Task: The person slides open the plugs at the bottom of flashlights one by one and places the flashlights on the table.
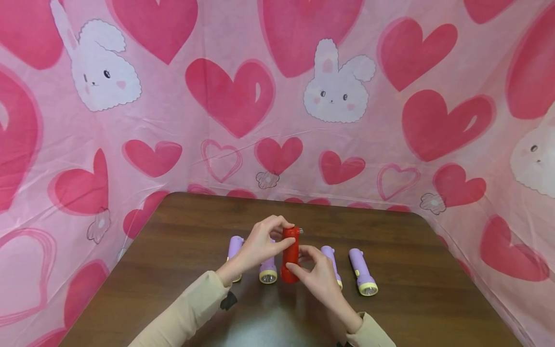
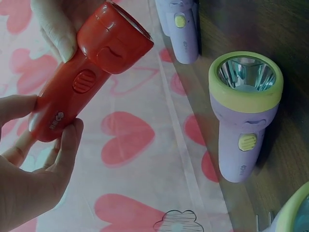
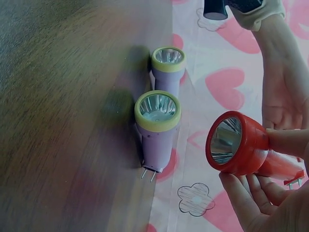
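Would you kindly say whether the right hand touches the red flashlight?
Touching: the right wrist view shows the right hand gripping the red flashlight between thumb and fingers.

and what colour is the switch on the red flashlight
The switch is red, clearest in left wrist view.

I can read no text: the small pale logo [image 2: 56, 120] on my red flashlight [image 2: 91, 67] and the faint mark [image 2: 243, 170] on a purple flashlight [image 2: 241, 125] are too tiny.
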`<state>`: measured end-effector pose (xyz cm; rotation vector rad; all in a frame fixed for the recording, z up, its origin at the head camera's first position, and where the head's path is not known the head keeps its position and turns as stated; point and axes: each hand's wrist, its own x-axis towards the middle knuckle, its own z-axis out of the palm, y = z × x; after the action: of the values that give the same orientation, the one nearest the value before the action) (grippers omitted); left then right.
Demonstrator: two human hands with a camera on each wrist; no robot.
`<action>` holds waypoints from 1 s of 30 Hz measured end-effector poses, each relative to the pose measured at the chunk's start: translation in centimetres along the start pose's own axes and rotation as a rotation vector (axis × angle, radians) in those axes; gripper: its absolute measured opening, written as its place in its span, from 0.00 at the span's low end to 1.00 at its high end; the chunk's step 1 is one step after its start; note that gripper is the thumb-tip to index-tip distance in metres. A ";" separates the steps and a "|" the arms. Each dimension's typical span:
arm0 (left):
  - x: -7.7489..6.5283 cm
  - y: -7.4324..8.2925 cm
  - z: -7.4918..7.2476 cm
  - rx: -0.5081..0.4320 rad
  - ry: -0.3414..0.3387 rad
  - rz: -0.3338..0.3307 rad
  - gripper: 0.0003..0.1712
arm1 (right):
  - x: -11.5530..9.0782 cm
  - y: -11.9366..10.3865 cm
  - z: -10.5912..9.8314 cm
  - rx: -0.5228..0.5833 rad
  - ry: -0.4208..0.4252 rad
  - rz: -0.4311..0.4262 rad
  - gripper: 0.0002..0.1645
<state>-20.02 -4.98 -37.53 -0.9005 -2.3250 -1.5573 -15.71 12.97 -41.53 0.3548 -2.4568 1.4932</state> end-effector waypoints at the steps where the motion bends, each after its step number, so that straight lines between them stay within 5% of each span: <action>1: 0.0 0.1 0.0 0.001 -0.001 0.000 0.10 | 0.0 0.0 0.0 0.004 0.000 0.002 0.18; 30: -0.2 0.1 0.0 0.013 -0.017 -0.014 0.10 | 0.0 -0.1 0.3 -0.006 -0.018 0.017 0.18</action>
<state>-19.83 -5.06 -37.53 -0.9003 -2.3551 -1.5433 -15.67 12.69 -41.61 0.3494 -2.4835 1.4957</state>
